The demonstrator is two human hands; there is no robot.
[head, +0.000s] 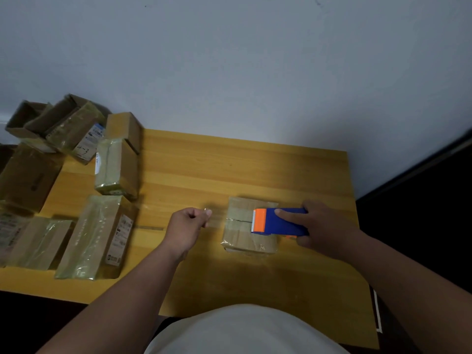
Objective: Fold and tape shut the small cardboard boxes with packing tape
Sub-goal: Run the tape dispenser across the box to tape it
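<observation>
The yellow wooden table [255, 169] carries a group of taped brown cardboard boxes [97, 236] at its left side. One small brown cardboard box [245, 238] sits near the centre-right. The right hand [324, 226] grips a blue-and-orange tape dispenser [278, 222] over this box. The left hand [186, 226] pinches the clear tape end [214, 221] just left of the box.

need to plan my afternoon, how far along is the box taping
Done, it seems: several taped boxes lie at the table's left. In hand: the right hand holds the dispenser on the small box, while the left hand pinches the tape end pulled out leftward. Left: pressing and cutting this strip; open boxes at far left.
</observation>
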